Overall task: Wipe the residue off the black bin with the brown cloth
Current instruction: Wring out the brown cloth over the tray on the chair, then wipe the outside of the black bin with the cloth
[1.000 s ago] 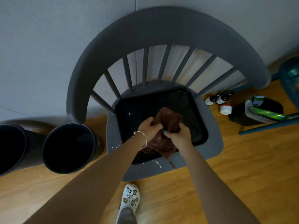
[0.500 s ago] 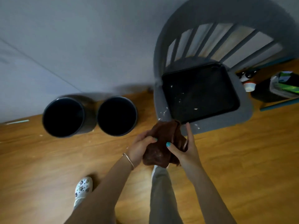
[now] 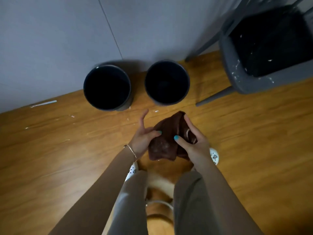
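I hold the bunched brown cloth (image 3: 166, 141) in front of me over the wooden floor. My left hand (image 3: 144, 138) pinches its left side with thumb and curled fingers, the index finger sticking out. My right hand (image 3: 191, 141) grips its right side, thumb on top. Two round black bins stand against the wall ahead: the left bin (image 3: 107, 88) and the right bin (image 3: 166, 83), both open at the top, their insides dark. White flecks lie on the floor near the left bin.
A grey chair (image 3: 240, 82) at the upper right carries a black tray (image 3: 271, 41) speckled with white residue. Its legs reach onto the floor beside the right bin. The grey wall (image 3: 67, 39) runs behind the bins. My feet in white clogs (image 3: 214, 156) stand below the cloth.
My view has swung left from the chair and tray to the two bins. Both hands have carried the cloth off the tray, and it is now over the floor before the bins.
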Demonstrator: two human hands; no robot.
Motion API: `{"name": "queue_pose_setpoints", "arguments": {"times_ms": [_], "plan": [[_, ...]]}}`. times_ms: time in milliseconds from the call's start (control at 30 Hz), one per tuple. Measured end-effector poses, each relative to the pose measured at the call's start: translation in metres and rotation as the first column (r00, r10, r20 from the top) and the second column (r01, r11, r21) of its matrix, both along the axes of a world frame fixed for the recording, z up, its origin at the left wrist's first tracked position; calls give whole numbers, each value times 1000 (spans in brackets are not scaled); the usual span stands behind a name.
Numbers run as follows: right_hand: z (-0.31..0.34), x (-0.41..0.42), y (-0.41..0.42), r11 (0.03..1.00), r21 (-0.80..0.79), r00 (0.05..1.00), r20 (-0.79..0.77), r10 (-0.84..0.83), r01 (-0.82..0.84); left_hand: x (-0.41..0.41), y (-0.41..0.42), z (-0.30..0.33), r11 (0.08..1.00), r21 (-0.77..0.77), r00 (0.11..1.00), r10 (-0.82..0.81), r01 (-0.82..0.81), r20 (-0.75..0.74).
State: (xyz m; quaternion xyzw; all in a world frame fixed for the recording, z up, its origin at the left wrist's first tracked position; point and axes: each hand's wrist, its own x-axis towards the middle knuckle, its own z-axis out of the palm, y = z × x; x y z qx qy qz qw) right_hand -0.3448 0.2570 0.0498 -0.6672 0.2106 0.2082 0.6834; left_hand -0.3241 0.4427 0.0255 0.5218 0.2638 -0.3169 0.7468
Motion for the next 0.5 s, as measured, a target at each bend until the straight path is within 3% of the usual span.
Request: {"name": "queue_pose_setpoints", "arguments": {"times_ms": [133, 233, 367, 467, 500], "plan": [[-42, -25, 7, 997, -33, 995, -78, 64, -67, -28, 10, -44, 995, 61, 992, -79, 73, 99], [-100, -32, -7, 970, -111, 972, -118, 205, -218, -38, 4, -100, 979, 128, 974, -178, 160, 141], [-206, -32, -39, 911, -215, 935, -45, 351, -353, -39, -16, -202, 908, 244, 891, -395, 341, 225], [-287, -26, -60, 889, -273, 921, 20, 388, -368, -35, -38, -269, 880, 308, 869, -437, 361, 231], [-311, -23, -65, 883, -294, 918, 44, 394, -365, -33, -44, -291, 835, 419, 835, -486, 357, 258]]}}
